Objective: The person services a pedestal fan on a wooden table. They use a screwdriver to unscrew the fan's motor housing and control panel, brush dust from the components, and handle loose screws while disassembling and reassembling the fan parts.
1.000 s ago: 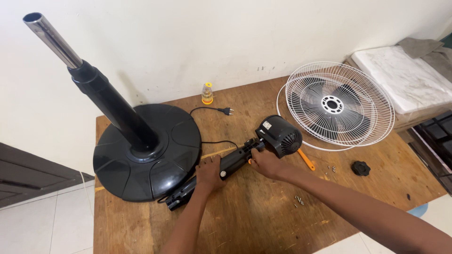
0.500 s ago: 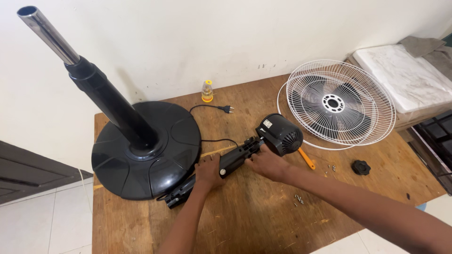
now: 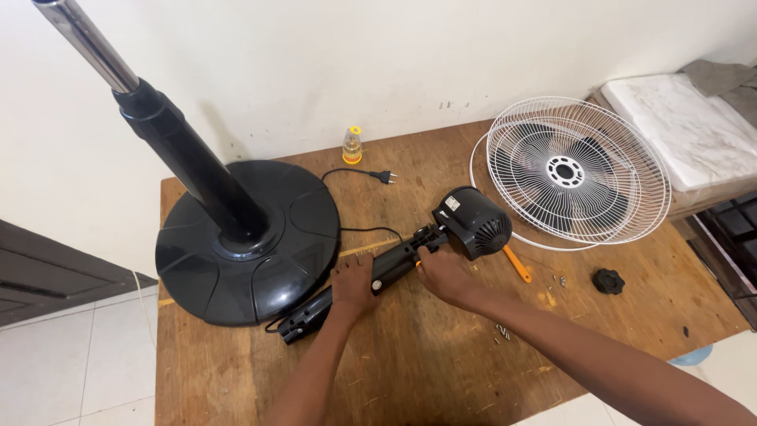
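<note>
Head view | my left hand (image 3: 352,285) fingers clenched around black plastic fan neck bar (image 3: 378,276) lying on worn wooden tabletop (image 3: 410,371) | my right hand (image 3: 443,272) fingers grasping bar's upper end beside round black motor housing (image 3: 473,222) | black round fan base (image 3: 248,244) left | white wire grille (image 3: 576,170) beyond, right

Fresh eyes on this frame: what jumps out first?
The big round black fan base with its slanted pole dominates the left of the wooden table. At centre, the left hand and right hand grip the black fan neck that carries the motor housing. To the right lie the white wire fan guards.
</note>
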